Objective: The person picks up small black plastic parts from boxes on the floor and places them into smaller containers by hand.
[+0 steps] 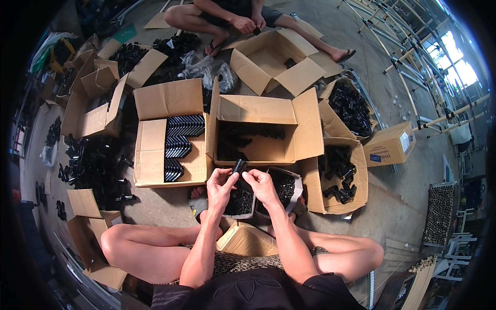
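Observation:
Over the small trays in front of me, a black pipe joint (239, 166) points up between my hands. My left hand (221, 186) pinches it between thumb and fingers. Close against its right side, my right hand (261, 187) has its thumb and finger pressed together; whatever is between them is too small to make out. Beneath my hands stand two white-edged trays (299, 192) of small dark parts. Just beyond is an open cardboard box (258, 109) with black pieces inside. To its left, another box (195, 175) holds black joints stacked in neat rows.
Loose black joints (95, 165) are heaped on the floor at left. At right, open boxes (310, 178) hold more joints, beside a closed carton (388, 144). Across from me a person's hands (250, 24) work above an open box (258, 77). Pipe racks (408, 57) stand far right.

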A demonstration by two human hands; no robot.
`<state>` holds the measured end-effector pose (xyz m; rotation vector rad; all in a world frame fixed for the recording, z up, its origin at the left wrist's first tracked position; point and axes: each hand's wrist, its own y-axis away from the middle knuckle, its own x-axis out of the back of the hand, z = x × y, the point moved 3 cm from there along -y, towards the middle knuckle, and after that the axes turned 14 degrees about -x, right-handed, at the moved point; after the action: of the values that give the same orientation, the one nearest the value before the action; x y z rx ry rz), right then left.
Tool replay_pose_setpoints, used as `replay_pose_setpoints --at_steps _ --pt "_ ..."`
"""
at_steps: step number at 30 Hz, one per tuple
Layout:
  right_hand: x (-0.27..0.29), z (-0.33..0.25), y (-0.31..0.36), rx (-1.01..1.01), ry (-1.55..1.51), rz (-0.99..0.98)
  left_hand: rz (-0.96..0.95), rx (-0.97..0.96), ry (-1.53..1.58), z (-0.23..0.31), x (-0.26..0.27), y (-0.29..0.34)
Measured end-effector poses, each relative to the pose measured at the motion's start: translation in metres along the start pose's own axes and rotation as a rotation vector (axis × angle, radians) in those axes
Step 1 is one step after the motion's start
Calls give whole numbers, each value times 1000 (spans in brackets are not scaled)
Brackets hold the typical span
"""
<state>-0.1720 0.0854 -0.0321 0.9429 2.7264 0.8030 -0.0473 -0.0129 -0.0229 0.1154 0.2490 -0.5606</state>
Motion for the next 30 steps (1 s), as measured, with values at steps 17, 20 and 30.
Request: replay_pose_setpoints --at_steps 17,20,30 --pt "0 4 -4 30 -20 -44 -6 10 4 -2 0 0" --pt "2 11 -9 -39 49 -36 -5 20 -12 -2 2 -1" --pt "-8 -7 8 -135 -31 -153 -9 21 -49 -4 5 -2"
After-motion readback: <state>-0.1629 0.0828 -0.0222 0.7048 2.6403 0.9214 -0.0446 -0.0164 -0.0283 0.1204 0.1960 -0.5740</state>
